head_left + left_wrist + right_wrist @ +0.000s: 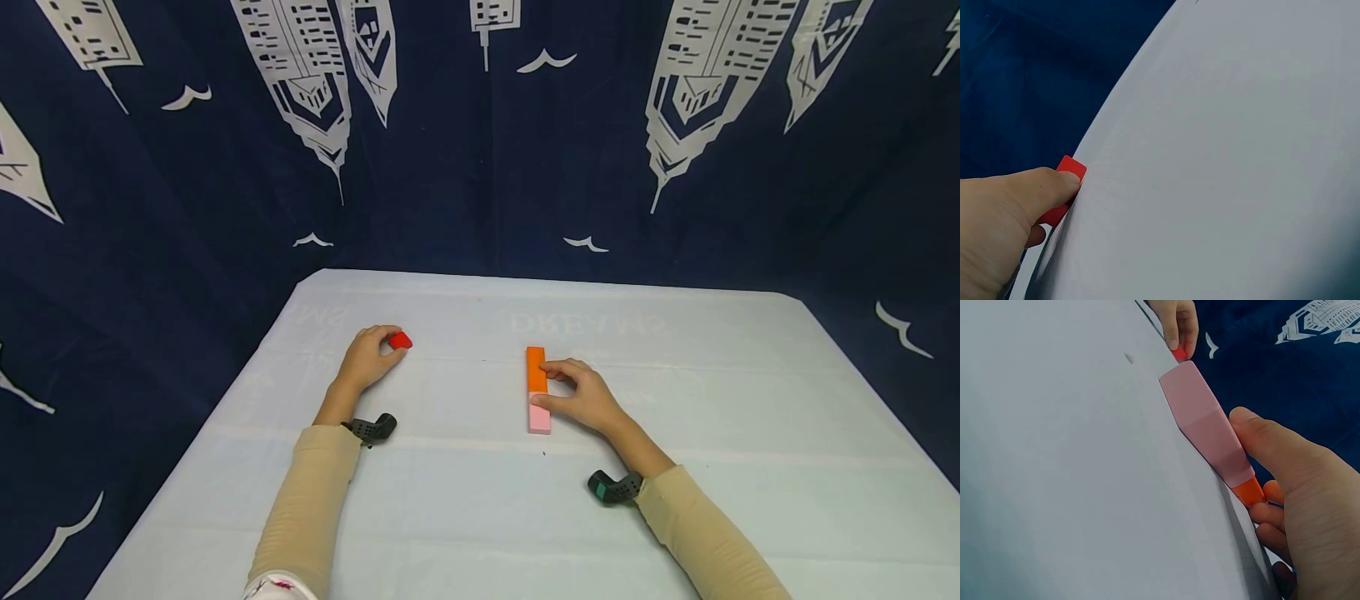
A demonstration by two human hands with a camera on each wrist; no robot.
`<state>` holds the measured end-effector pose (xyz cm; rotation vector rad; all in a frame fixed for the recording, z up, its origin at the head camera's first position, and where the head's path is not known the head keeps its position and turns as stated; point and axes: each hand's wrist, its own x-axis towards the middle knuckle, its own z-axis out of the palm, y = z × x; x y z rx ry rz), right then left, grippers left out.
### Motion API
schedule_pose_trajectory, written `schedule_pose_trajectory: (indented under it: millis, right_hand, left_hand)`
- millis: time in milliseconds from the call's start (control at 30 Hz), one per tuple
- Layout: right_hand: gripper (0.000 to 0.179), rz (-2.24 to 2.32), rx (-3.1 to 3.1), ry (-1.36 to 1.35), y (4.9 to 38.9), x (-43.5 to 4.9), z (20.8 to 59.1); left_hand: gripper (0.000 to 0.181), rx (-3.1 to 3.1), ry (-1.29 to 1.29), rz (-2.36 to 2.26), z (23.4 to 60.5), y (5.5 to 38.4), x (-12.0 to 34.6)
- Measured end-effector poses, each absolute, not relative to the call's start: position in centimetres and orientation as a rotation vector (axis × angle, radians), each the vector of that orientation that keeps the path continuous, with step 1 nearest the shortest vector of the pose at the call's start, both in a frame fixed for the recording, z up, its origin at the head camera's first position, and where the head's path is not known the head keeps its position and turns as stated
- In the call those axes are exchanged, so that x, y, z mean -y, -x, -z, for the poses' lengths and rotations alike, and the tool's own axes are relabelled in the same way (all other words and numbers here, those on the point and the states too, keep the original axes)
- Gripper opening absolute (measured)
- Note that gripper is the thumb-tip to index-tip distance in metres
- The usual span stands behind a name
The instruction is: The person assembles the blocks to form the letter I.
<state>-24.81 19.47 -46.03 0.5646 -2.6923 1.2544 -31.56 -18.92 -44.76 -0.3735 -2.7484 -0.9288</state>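
Note:
My left hand pinches a small red block between thumb and fingers, over the left part of the table. In the left wrist view the thumb lies along the red block. My right hand holds an orange block and a pink block, lined up end to end in one narrow bar. Its thumb reaches across the pink block near the seam, and its bent fingers meet the orange block's right side. The right wrist view shows the pink block nearer, with the orange one partly hidden behind it.
A white cloth covers the table. Behind it hangs a dark blue curtain printed with white buildings and birds. Each wrist wears a black device, the left one and the right one. A tiny dark speck lies below the pink block.

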Motion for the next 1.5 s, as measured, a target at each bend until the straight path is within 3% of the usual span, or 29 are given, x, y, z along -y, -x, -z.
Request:
schedule_pose_trajectory:
  millis: [1500]
  right_hand:
    - [0.059,-1.263,2.690,-0.568,24.8,-19.5,45.9]
  left_hand:
    - [0.042,2.789,0.407,1.000,42.5,33.2,15.3]
